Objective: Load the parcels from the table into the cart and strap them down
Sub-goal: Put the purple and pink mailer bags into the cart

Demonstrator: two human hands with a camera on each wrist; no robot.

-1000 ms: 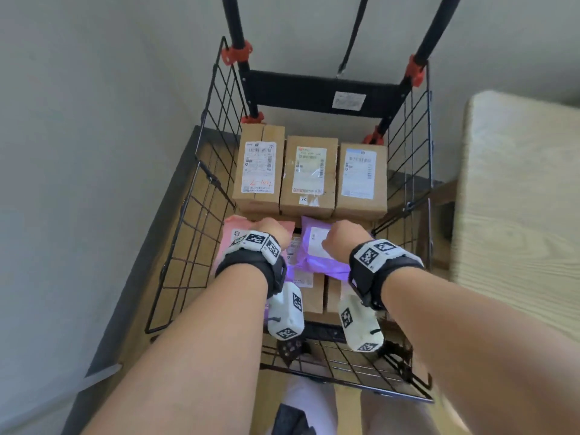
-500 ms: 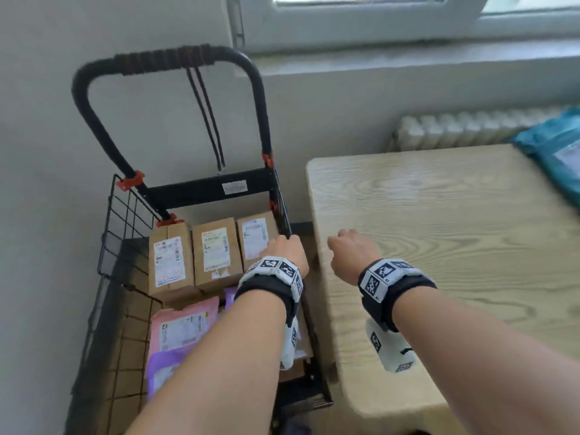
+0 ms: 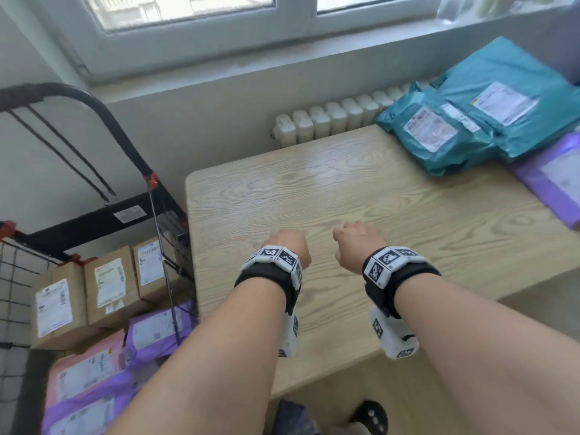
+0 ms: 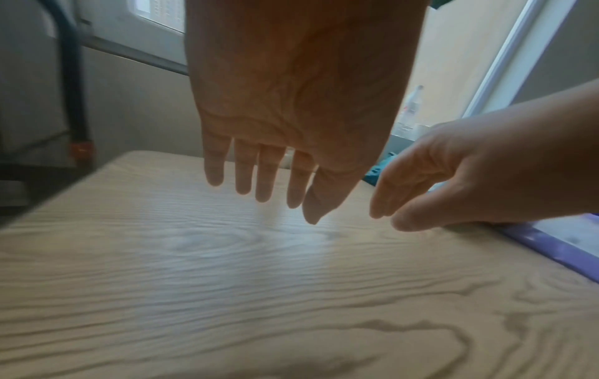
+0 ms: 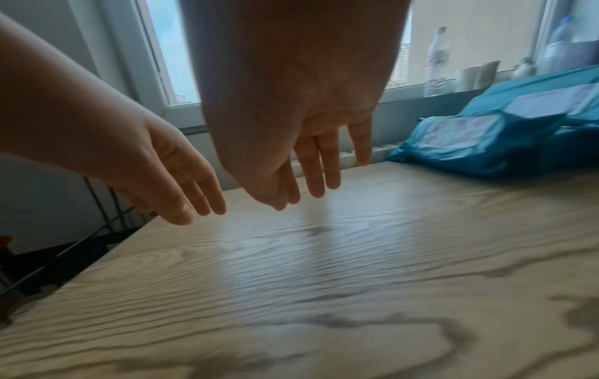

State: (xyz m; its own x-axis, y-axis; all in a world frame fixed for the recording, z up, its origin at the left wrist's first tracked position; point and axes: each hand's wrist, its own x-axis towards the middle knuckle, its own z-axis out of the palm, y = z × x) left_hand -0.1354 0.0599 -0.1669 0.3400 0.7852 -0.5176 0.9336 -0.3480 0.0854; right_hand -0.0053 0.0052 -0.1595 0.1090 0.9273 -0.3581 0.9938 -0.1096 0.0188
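Observation:
Both my hands hover side by side above the wooden table (image 3: 314,196), fingers hanging straight down and holding nothing: left hand (image 3: 287,243) (image 4: 262,184), right hand (image 3: 356,240) (image 5: 311,179). Teal parcel bags (image 3: 477,117) (image 5: 486,143) lie stacked at the table's far right, well beyond my right hand, with a purple parcel (image 3: 555,180) (image 4: 551,246) in front of them. The black wire cart (image 3: 163,246) stands left of the table. It holds three brown boxes (image 3: 103,290) at the back, and a pink mailer (image 3: 84,372) and purple mailers (image 3: 157,331) in front.
A white radiator (image 3: 339,117) and a window sill run behind the table, with bottles (image 5: 437,61) and a metal cup on the sill. The cart's black handle (image 3: 94,108) arches up at the left, two black straps (image 3: 66,149) hanging from it.
My hands left the mailers in the cart and swung right over the table. My view turned from the cart to the table, bringing the teal and purple parcels into sight.

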